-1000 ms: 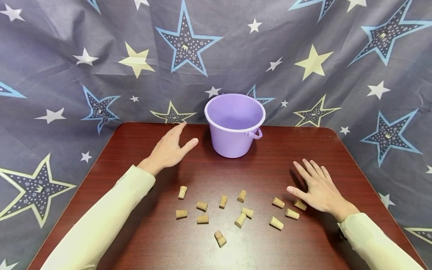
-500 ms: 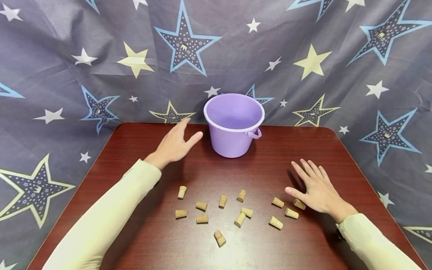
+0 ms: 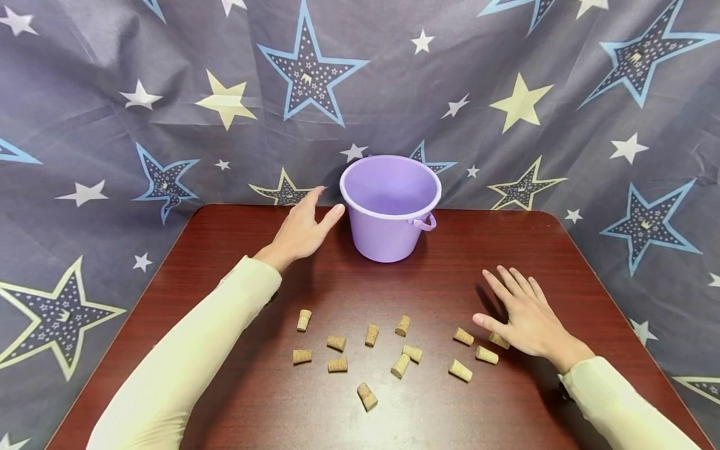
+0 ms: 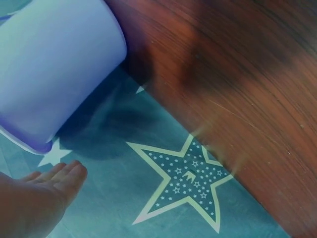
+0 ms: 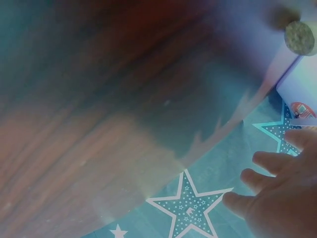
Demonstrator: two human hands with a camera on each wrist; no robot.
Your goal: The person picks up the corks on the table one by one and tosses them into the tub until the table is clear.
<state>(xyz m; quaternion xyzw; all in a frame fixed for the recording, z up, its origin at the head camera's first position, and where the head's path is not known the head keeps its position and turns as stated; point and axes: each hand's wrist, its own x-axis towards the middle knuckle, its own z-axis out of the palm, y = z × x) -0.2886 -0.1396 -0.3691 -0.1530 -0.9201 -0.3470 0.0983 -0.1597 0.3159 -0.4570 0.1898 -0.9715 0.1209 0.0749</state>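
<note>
A lilac plastic bucket (image 3: 385,239) stands upright at the back of the table, its small handle turned to the right. My left hand (image 3: 302,230) hovers just left of it, thumb and fingers spread apart, the thumb tip right by the rim. In the left wrist view the fingers (image 4: 69,178) lie close below the bucket's rim (image 4: 29,144). Over the table's right side is my right hand (image 3: 529,315), fingers extended and holding nothing. It partly covers one cork (image 3: 498,340); other corks, such as a pale one (image 3: 460,370), lie to its left.
Several more corks lie scattered across the middle of the dark red table (image 3: 270,400), among them one near the front (image 3: 367,397) and one at the left (image 3: 304,320). A grey curtain with stars (image 3: 450,75) hangs right behind the table's back edge.
My left hand has moved right and farther back, toward the bucket's rim. The right hand has shifted slightly left. The bucket and corks stay where they were.
</note>
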